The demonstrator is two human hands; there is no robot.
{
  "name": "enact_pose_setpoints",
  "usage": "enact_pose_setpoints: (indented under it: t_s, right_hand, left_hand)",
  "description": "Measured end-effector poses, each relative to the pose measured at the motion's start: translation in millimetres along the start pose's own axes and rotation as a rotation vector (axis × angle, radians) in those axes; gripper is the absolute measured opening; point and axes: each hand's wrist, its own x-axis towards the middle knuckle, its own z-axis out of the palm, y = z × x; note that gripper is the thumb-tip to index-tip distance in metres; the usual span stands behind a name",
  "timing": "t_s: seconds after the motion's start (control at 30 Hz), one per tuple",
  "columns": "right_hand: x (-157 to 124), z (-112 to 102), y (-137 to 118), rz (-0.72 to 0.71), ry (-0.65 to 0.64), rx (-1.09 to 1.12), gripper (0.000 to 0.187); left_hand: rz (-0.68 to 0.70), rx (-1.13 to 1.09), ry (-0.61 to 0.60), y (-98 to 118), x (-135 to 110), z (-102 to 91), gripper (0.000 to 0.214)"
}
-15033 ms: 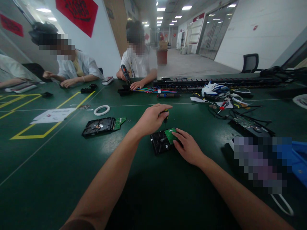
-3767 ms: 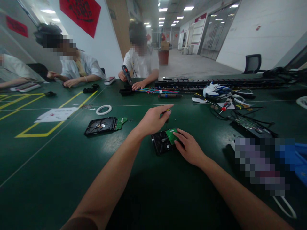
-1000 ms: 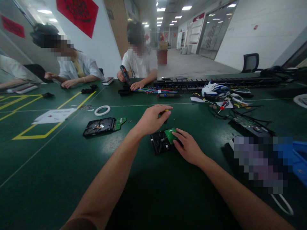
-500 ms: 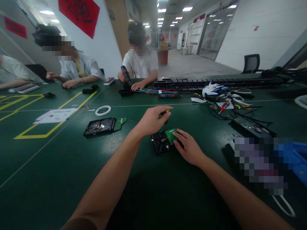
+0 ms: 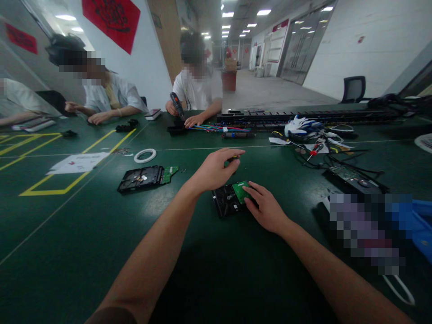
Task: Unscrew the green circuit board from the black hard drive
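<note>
A black hard drive (image 5: 222,200) with a green circuit board (image 5: 240,192) on its upper right lies flat on the table in front of me. My left hand (image 5: 218,168) is closed round the short handle of a small screwdriver (image 5: 233,159), held upright above the drive's far edge. Most of the handle is hidden by the fingers, and where the tip meets the drive I cannot make out. My right hand (image 5: 265,204) grips the drive's right side, its fingertips on the green board and the thumb at the near edge.
A second hard drive (image 5: 141,178) with a green board lies left, near a white tape ring (image 5: 145,155) and a paper sheet (image 5: 78,163). Another drive (image 5: 357,177), cables, gloves (image 5: 300,127) and a red screwdriver (image 5: 316,148) are right. Across the table a person holds a power screwdriver (image 5: 177,104).
My left hand has shifted very slightly round the screwdriver handle. The drive and my right hand stay where they were.
</note>
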Motion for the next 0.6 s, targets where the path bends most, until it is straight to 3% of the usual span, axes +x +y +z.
enact_pose_setpoints:
  t_s: [0.6]
  right_hand:
    - [0.0,0.3,0.8,-0.011,0.016,-0.011,0.045]
  left_hand:
    - [-0.022,-0.017,-0.001,-2.6,-0.7,0.5,0.039]
